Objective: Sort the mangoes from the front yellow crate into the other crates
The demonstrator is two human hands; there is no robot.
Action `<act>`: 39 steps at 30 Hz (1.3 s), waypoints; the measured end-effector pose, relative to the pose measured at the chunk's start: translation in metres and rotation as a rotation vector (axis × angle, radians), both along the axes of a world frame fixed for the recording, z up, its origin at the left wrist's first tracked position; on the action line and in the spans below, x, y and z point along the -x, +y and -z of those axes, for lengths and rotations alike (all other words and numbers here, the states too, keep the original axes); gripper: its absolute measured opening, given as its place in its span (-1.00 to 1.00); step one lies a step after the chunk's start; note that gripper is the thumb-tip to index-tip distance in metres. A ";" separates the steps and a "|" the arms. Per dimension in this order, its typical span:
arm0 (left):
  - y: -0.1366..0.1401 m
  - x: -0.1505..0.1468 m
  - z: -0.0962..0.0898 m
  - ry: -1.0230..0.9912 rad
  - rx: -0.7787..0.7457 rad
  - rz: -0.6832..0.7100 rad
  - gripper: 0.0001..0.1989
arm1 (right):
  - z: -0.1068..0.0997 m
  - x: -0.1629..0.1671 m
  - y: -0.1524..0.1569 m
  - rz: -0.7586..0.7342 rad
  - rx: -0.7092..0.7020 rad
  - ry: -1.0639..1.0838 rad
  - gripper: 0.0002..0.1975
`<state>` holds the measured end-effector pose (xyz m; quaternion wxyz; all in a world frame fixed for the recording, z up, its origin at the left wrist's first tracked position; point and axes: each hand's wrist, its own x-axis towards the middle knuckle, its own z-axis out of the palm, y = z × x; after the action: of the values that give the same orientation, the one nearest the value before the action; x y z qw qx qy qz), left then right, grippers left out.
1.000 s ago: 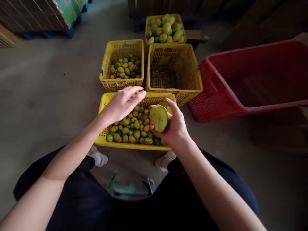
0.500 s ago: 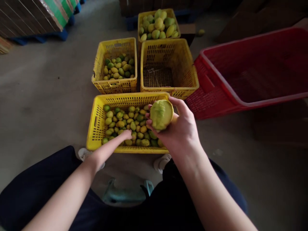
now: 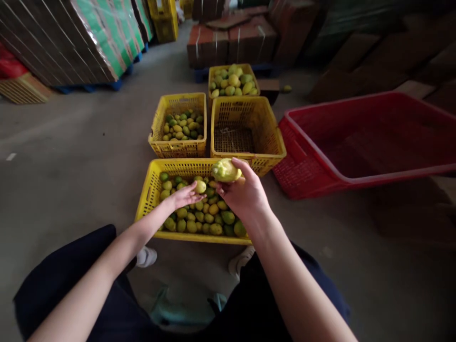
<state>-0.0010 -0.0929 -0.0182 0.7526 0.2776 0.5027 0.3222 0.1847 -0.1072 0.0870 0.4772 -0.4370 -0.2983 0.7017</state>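
Resting in the right hand [image 3: 247, 192], above the near yellow crate: one large lumpy fruit [image 3: 226, 170], yellow-green, gripped between a thumb on its side and fingers curled beneath. Just beside it, one small fruit [image 3: 200, 186], pale yellow, held at the fingertips of the left hand [image 3: 185, 194], thumb over it, the other fingers loosely extended underneath. Below both, the near yellow crate [image 3: 178, 167], low, slotted walls, bearing many small fruits [image 3: 213, 209], green to yellow. Behind it, side by side: a left rear crate [image 3: 180, 149], yellow, part filled with similar small fruits; and a right rear crate [image 3: 269, 130], yellow, scuffed, a pale scrap on its grid bottom. Farther back, a far crate [image 3: 218, 68] heaped with larger fruits. To the right, a big red crate [image 3: 295, 175], tilted. Floor [image 3: 89, 166]: grey, smooth, dimly lit, faintly stained, with one stray fruit [image 3: 287, 89] near the far crate. Between the person's white shoes [image 3: 146, 257], nearer the camera, a blurred teal object [image 3: 181, 313]. Room edges: a wrapped stack with green bands [image 3: 85, 42] on blue pallets [image 3: 116, 85], left; strapped cartons [image 3: 252, 42], rear; brown cardboard in shadow, right.
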 end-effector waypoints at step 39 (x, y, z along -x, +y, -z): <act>-0.058 0.056 -0.119 0.519 -1.097 -0.031 -0.41 | 0.010 0.047 -0.059 0.227 -0.852 -0.505 -0.52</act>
<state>-0.0572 -0.1511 0.1008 0.3480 0.6871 0.4345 0.4670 0.1380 -0.1663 0.0772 0.5992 -0.3893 -0.6147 0.3341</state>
